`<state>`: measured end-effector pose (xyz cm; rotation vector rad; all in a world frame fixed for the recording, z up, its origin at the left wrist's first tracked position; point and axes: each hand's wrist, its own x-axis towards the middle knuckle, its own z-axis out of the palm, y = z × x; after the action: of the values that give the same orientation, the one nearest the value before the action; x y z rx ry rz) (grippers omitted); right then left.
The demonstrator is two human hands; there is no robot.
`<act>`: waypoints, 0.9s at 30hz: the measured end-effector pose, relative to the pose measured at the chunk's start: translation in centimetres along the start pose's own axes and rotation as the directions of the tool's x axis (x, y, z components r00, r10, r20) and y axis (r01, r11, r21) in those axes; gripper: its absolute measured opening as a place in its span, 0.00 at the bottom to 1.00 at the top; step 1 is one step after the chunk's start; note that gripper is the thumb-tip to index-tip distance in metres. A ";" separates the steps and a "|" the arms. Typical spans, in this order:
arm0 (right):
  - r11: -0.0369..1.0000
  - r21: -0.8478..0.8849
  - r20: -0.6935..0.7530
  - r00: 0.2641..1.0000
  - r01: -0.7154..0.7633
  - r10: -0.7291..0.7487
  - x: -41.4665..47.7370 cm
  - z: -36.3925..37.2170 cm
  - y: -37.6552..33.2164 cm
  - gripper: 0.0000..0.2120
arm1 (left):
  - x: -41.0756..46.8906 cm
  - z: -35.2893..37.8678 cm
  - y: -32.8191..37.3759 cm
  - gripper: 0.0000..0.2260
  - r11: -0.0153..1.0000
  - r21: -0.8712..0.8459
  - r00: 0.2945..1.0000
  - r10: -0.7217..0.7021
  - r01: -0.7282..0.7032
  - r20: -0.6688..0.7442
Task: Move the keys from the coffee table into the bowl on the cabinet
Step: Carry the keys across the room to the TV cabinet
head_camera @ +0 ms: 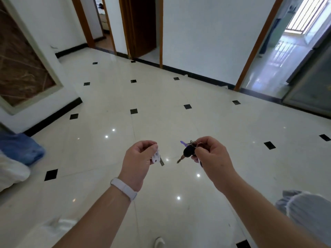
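Note:
My left hand (138,161) is closed around a key with a white patterned tag (157,157); the metal blade hangs below my fingers. My right hand (210,156) pinches a bunch of keys (188,151) with a black fob, a purple key and a ring, and one key dangles down to the left. Both hands are held out in front of me above the shiny tiled floor (161,108), about a hand's width apart. A white band sits on my left wrist. Neither the coffee table, the cabinet nor the bowl is in view.
Cream floor tiles with small black diamonds stretch ahead. Wooden door frames (161,33) open at the back, and a bright doorway (279,51) lies at the right. A blue and white bundle (19,154) lies at the left; grey fabric (308,210) at the right edge.

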<state>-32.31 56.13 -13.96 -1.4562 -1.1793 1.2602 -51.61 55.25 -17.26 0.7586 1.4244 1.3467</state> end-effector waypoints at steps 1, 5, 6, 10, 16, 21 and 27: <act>1.000 -0.009 0.018 1.000 0.001 -0.001 1.0 1.3 -0.4 0.09 | 1.2 -0.7 0.7 0.04 1.000 0.005 1.000 0.007 -0.007 -0.016; 0.993 -0.108 0.153 0.988 0.045 -0.028 4.4 7.4 -1.8 0.12 | 4.4 -4.8 3.1 0.03 0.998 0.037 0.992 0.064 -0.060 -0.111; 0.991 -0.120 0.195 0.980 0.063 -0.039 5.2 9.1 -2.3 0.12 | 5.0 -6.2 3.6 0.03 0.997 0.040 0.986 0.077 -0.072 -0.145; 0.983 -0.127 0.318 0.944 0.134 -0.088 7.9 14.8 -4.6 0.11 | 7.0 -11.1 4.6 0.03 0.997 0.053 0.954 0.076 -0.063 -0.291; 0.988 -0.083 0.477 0.875 0.132 -0.077 12.2 22.0 -5.4 0.09 | 10.0 -16.5 4.7 0.03 0.998 0.030 0.881 0.062 -0.054 -0.469; 0.994 -0.066 0.570 0.821 0.093 -0.038 17.6 27.8 -6.1 0.10 | 14.5 -19.0 5.4 0.03 0.999 0.043 0.808 0.035 -0.012 -0.588; 0.996 -0.050 0.650 0.759 0.073 -0.023 26.0 33.7 -8.4 0.11 | 21.7 -19.8 7.4 0.03 0.996 0.070 0.733 0.004 0.059 -0.680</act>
<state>-65.53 83.99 -14.75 -1.0328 -1.7160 1.7799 -78.19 69.82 -17.49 0.2770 2.0697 1.6364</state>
